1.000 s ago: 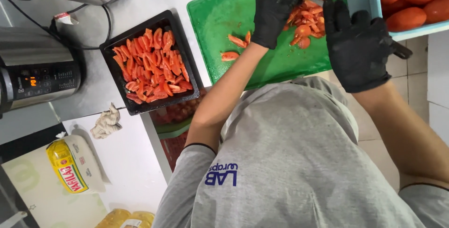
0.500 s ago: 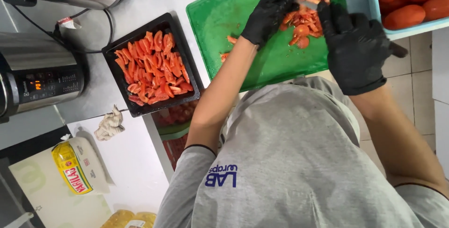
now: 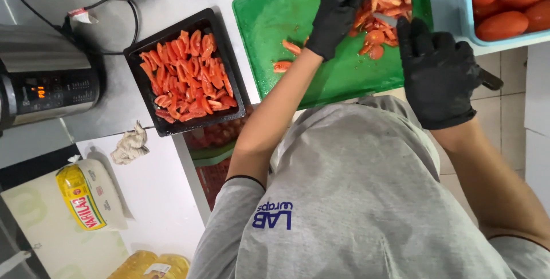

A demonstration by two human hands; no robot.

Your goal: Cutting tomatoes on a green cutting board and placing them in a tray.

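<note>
While the knife (image 3: 388, 20) is being gripped closed in the right hand (image 3: 438, 78), cut tomato pieces (image 3: 389, 1) at upper right are being pinned by the left hand (image 3: 341, 7) on a green cutting board (image 3: 298, 21); a black tray (image 3: 223, 64) is sitting on the grey counter (image 3: 166, 10) at centre left.

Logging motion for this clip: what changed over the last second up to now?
The left hand slid across the green cutting board onto the pile of cut tomato pieces. The right hand keeps its grip on the knife, blade at the pile. The black tray of tomato slices and blue tub of whole tomatoes stayed put.
</note>
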